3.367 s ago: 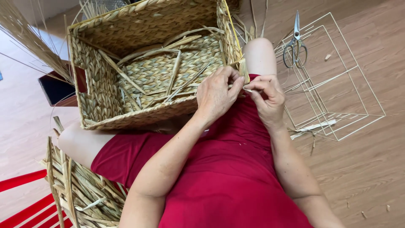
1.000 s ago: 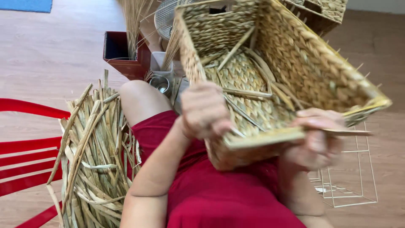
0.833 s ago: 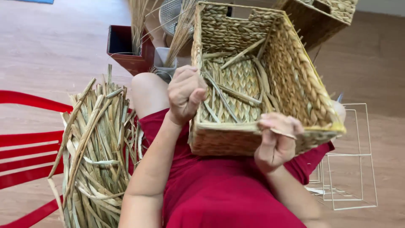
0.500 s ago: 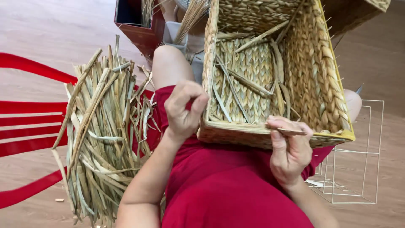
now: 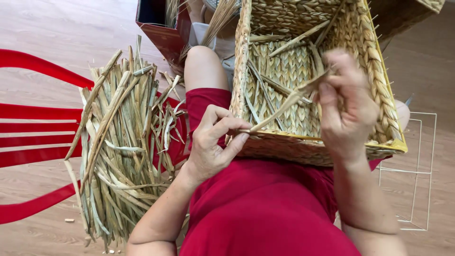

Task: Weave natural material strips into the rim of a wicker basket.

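A rectangular woven straw basket [image 5: 379, 95] rests on my lap, its open top facing me, with loose straw ends lying inside. A single flat straw strand [image 5: 284, 104] runs across its near rim. My left hand [image 5: 213, 142] pinches the strand's lower end at the basket's near left rim. My right hand [image 5: 346, 109] is inside the basket and grips the strand's upper end. I wear red clothes.
A bundle of dried straw stalks [image 5: 118, 137] lies on a red plastic chair [image 5: 33, 114] at my left. A dark red box [image 5: 159, 23] with stalks stands on the wooden floor beyond. A white wire frame [image 5: 417, 170] lies at the right.
The basket was turned round on my lap. My right hand left the near rim and went inside the basket; both hands now hold one strand.
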